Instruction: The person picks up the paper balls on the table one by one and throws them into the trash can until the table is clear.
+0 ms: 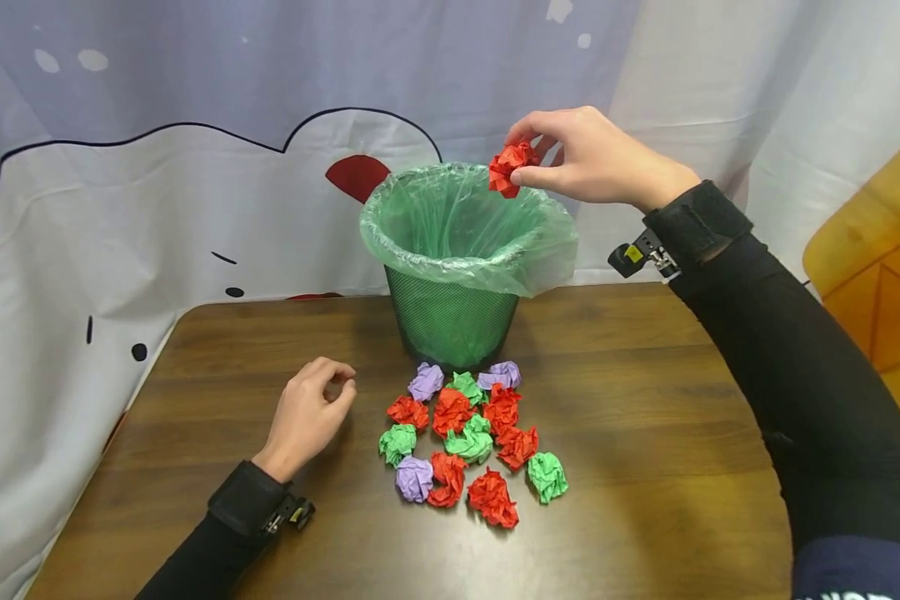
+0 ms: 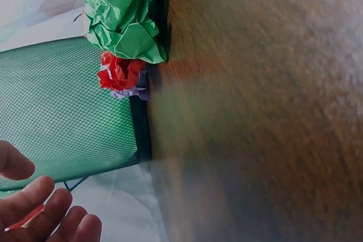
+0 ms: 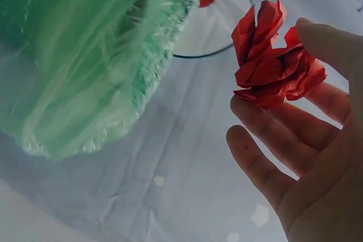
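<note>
My right hand (image 1: 581,158) pinches a crumpled red paper ball (image 1: 510,169) between thumb and fingers, above the right rim of the wastebasket. The right wrist view shows that red paper ball (image 3: 278,60) close up, beside the green bag (image 3: 96,72). The mesh wastebasket (image 1: 453,321) stands at the table's back, lined with a translucent green bag (image 1: 390,225). Left of the paper pile, my left hand (image 1: 311,417) hovers at the table with loosely curled fingers and nothing in them. A green paper ball (image 2: 122,15) appears large in the left wrist view.
Several crumpled red (image 1: 492,497), green (image 1: 547,477) and purple (image 1: 415,479) paper balls lie clustered in front of the wastebasket on the wooden table (image 1: 645,433). A patterned curtain (image 1: 195,200) hangs close behind the table.
</note>
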The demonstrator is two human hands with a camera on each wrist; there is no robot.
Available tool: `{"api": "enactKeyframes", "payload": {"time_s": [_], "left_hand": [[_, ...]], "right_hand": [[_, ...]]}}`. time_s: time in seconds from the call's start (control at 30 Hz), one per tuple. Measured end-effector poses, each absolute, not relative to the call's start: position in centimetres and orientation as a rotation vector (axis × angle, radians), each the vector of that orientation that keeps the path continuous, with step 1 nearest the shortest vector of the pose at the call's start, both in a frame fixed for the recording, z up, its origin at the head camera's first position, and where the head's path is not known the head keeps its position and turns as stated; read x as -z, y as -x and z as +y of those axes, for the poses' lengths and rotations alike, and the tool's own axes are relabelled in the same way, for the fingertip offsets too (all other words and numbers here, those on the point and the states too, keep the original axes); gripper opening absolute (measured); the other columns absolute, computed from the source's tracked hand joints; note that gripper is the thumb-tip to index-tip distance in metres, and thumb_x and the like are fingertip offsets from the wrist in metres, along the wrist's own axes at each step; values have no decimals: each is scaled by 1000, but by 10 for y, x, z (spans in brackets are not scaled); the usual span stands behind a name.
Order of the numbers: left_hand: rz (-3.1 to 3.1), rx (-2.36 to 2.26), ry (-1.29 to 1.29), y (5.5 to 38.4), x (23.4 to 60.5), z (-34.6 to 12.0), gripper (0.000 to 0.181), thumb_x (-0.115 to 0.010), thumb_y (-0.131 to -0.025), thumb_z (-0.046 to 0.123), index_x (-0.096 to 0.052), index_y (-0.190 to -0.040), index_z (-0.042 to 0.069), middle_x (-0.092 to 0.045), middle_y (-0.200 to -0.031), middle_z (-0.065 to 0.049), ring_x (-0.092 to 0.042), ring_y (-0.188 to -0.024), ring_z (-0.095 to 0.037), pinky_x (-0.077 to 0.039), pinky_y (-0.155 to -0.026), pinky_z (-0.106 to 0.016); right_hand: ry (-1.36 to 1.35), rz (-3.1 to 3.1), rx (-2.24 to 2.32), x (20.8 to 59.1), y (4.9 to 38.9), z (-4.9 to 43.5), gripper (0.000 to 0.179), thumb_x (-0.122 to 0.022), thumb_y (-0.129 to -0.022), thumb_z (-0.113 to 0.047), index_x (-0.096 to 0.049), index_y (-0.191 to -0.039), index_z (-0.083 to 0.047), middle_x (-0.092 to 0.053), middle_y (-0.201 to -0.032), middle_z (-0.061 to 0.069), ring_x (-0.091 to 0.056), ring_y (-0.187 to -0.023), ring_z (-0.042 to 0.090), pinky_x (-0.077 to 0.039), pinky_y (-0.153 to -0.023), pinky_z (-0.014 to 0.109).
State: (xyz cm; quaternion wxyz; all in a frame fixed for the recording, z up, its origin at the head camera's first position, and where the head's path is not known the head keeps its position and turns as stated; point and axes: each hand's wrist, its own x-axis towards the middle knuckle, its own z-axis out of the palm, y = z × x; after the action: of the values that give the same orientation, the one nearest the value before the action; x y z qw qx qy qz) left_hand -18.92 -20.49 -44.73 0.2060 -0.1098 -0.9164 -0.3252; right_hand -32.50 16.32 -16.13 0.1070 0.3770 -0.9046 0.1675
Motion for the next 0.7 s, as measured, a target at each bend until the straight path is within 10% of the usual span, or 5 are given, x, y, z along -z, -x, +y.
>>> {"api": "enactKeyframes", "payload": {"time_s": [0.43,0.7], "left_hand": [[-2550,907,323,187,450,-202,11,-65,-94,17,-71,-102,14,-66,-97,-1,-63,-85,-21,-52,-73,-38],[-2546,908,326,188,450,-201,11,-65,-93,17,-71,-101,13,-66,-98,-1,-64,-86,-23,-51,-73,-38]], "right_hand": [[-1171,-2806,-395,173,334,150,49,-72,-91,-44,-64,-129,-14,-66,-128,4,-65,-104,21,-43,-99,42],[-1189,-2754,-362,177,321,157,42,-71,-93,-41,-67,-126,-14,-68,-125,2,-65,-103,21,-47,-88,38]]}}
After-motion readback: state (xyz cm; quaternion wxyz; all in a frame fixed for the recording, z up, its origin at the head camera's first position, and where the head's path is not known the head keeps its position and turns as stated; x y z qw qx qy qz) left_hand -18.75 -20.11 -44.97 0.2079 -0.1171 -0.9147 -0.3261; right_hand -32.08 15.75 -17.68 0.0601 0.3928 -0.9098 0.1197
